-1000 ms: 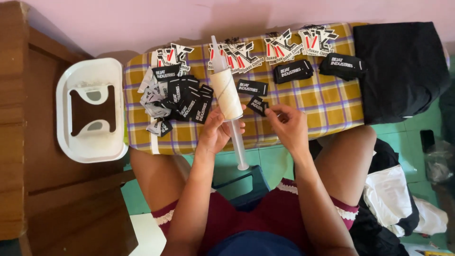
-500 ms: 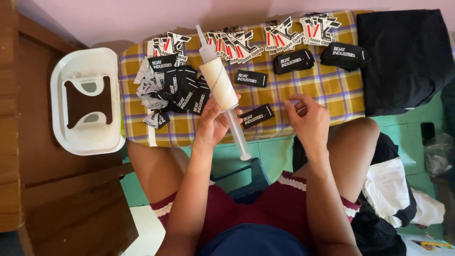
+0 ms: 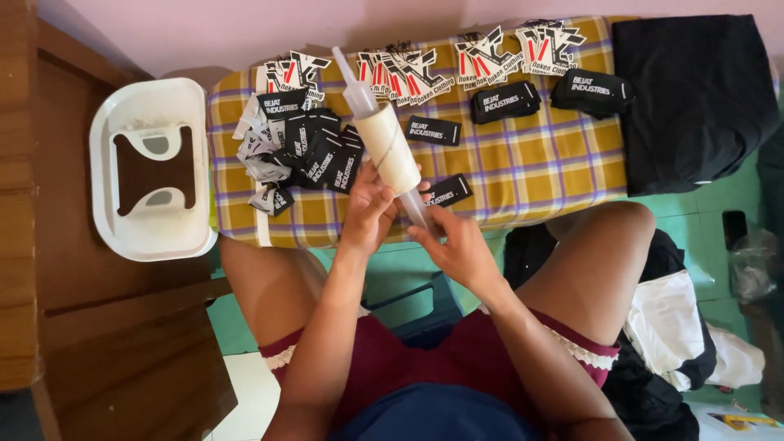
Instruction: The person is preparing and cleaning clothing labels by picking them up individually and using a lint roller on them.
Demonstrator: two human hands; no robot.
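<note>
Between both hands, left hand fingers grip the cream tape roll on its clear rod while right hand fingers pinch the rod's lower end; black labels lie heaped beyond, some already bundled.

The cloth is yellow plaid with purple and white lines. The labels are black with white lettering; the tags white, black and red. The roll is cream, the stool white, the shorts maroon.
</note>
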